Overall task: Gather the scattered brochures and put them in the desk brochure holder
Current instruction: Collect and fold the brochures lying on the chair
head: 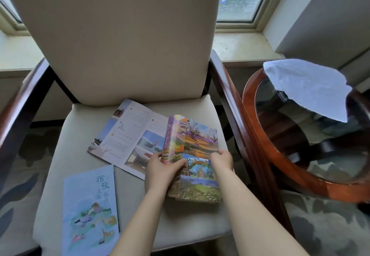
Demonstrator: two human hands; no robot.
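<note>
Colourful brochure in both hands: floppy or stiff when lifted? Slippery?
Likely floppy: the colourful brochure has its left panel bowing upward where the left hand grips it, so it may sag unless folded shut. Probably light, being thin folded paper. Possibly a bit slippery: the raised panel shows a glossy sheen. The right hand holding the opposite edge should help.

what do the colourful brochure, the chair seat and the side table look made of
The colourful brochure: probably glossy coated paper; light glints on its bending page; chair seat: matte cream fabric, likely over padding, judging by soft rounded edges; side table: polished reddish wood rim, dark glass top showing reflections.
</note>
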